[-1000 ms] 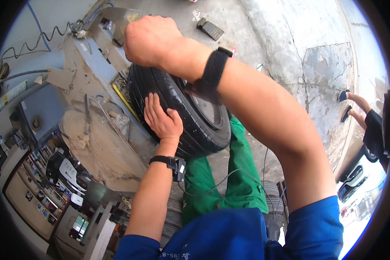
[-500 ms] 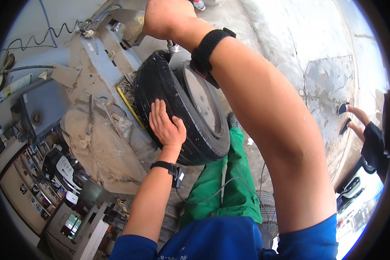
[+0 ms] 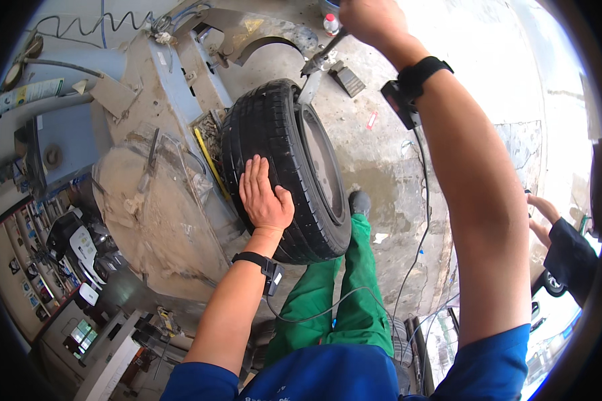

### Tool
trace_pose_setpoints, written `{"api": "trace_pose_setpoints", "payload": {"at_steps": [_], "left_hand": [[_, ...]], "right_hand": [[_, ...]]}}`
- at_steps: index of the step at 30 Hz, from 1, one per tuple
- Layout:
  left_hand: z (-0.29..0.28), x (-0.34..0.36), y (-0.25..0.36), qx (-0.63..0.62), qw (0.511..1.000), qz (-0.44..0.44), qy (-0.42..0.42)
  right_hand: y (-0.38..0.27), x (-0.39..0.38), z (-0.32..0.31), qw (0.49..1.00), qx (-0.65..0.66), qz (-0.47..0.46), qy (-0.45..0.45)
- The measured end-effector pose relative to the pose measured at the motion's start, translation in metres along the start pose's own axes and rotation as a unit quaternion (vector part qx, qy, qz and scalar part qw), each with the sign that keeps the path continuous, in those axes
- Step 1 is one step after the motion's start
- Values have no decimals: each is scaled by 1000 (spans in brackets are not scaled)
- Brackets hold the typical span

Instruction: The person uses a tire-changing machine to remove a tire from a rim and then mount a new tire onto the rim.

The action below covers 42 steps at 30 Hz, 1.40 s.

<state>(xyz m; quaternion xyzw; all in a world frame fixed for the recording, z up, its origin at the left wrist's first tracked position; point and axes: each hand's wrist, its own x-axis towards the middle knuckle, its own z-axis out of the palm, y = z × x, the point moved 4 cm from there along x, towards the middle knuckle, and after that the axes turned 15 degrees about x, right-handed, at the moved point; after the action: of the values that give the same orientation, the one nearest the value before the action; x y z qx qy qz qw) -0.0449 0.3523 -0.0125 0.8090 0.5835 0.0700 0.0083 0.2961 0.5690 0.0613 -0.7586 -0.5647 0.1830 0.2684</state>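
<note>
A black tyre [image 3: 257, 123] on a grey steel wheel [image 3: 320, 160] stands upright against the side of a dusty tyre-changing machine [image 3: 150, 93]. My left hand [image 3: 264, 195] lies flat on its tread, with the fingers stretched out. At the top, my right hand [image 3: 374, 25] is closed round the end of a dark bar handle [image 3: 334, 43]. That bar runs down to a joint and a flat metal bead-breaker blade [image 3: 308, 89], whose lower end sits at the tyre's upper sidewall, by the wheel's edge. The fingertips of my right hand are partly hidden.
The machine's dirt-covered round table [image 3: 157, 214] is left of the tyre. A dark ribbed block [image 3: 347, 78] and a red-capped bottle [image 3: 330, 25] are on the concrete floor beyond. A cable [image 3: 427, 200] hangs from my right wrist. Another person [image 3: 568, 250] is at the far right.
My right hand has moved to the right, away from the machine, and the handle and bead-breaker blade now show. My left hand stays flat on the tyre. The view has shifted slightly.
</note>
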Motion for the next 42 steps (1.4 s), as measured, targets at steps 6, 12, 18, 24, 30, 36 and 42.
{"api": "trace_pose_setpoints", "payload": {"at_steps": [6, 12, 18, 24, 30, 36, 42], "left_hand": [[-2, 0, 2, -7, 1000, -12, -3], [0, 2, 6, 0, 1000, -18, -8], [-6, -7, 2, 3, 1000, -27, -7], [-11, -60, 15, 17, 999, -36, -27], [-2, -164, 39, 39, 999, -25, 4], [5, -260, 38, 26, 996, -50, 73], [25, -359, 65, 27, 992, -57, 108]], "right_hand": [[87, 0, -10, 999, -34, 19, 11], [227, -40, -27, 999, -41, -13, 30], [278, -60, -20, 975, 13, 219, -33], [275, -55, -16, 978, 37, 189, -79], [267, -22, -40, 957, -176, 184, -138], [138, -36, -18, 941, -218, -250, -73], [-83, -256, 126, 792, 41, -360, -492]]}}
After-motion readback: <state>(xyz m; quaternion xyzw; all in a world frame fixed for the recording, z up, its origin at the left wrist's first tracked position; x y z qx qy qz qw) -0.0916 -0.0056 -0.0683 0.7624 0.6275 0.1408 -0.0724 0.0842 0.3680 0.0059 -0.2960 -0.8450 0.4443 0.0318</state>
